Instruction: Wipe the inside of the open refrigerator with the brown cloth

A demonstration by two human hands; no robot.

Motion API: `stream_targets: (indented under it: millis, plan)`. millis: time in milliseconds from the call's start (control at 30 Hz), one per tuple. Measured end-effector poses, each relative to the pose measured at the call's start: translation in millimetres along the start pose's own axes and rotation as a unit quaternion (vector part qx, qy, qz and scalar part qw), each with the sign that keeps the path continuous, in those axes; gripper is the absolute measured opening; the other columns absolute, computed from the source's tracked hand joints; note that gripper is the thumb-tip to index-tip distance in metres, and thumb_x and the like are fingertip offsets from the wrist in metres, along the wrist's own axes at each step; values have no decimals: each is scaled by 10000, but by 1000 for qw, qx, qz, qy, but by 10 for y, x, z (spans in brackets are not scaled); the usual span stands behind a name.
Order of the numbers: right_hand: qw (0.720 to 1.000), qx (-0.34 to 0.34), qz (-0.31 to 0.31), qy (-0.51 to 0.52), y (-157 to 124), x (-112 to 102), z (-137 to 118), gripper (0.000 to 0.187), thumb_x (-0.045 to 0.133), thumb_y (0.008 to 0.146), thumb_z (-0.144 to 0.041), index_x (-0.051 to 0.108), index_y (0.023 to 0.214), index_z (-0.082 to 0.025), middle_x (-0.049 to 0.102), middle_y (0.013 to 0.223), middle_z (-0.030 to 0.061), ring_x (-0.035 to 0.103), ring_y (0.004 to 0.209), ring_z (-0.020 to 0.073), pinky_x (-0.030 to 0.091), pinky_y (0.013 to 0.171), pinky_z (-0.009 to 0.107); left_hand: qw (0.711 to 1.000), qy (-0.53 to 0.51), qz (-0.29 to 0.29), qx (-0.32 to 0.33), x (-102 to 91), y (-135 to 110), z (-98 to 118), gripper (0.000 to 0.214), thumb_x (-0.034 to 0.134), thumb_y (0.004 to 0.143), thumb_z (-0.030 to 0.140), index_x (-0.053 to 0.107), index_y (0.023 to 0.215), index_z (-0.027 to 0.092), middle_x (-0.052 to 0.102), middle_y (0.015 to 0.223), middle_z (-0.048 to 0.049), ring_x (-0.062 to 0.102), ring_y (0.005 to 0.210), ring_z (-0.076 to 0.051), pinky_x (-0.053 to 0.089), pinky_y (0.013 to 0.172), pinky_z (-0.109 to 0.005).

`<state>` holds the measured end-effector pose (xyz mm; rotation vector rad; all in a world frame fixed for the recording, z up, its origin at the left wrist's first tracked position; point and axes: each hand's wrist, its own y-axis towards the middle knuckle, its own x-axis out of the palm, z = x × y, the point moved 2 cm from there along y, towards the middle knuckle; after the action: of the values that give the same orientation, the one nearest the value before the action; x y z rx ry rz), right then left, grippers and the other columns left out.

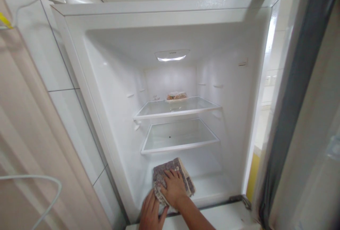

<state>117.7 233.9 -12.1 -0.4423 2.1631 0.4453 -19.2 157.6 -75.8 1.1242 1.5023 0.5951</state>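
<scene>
A folded brown-and-beige patterned cloth [167, 173] lies on the bottom surface inside an open white refrigerator [111, 81], toward the front left. My right hand [174, 187] holds it pressed down under the palm, fingers bent a little over its top. My left hand [153, 208] rests just left of the right one at the front lower edge, its fingers stretched out and thumb apart. Its thumb is close to the cloth's near edge; whether they touch I cannot tell.
Two glass shelves, an upper [159, 108] and a lower [183, 132], span the interior above my hands. A wrapped food pack [177, 96] sits on the upper one. The refrigerator door [300, 116] stands open at right. Tiled wall [63, 106] and a pale curtain-like surface [32, 116] border the left.
</scene>
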Motion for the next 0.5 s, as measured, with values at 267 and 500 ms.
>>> stream_targets:
  millis: [267, 500]
  plan:
    - [1000, -14, -8, -14, -3, -3, 14, 666, 429, 894, -648, 501, 1438, -271, 444, 1569, 70, 315, 1477, 343, 155, 1234, 588, 998, -14, -26, -59, -18, 35, 39, 457, 518, 914, 438, 560, 1255, 137, 685, 1201, -156, 660, 1121, -232, 573, 905, -349]
    - [999, 13, -2, -35, 44, -140, 236, 667, 438, 896, -625, 495, 1445, -250, 434, 1576, 69, 313, 1478, 326, 153, 1239, 550, 996, -21, -78, 39, -17, 92, 44, 441, 574, 899, 354, 578, 1302, 176, 711, 1271, -86, 670, 1115, -167, 531, 933, -269]
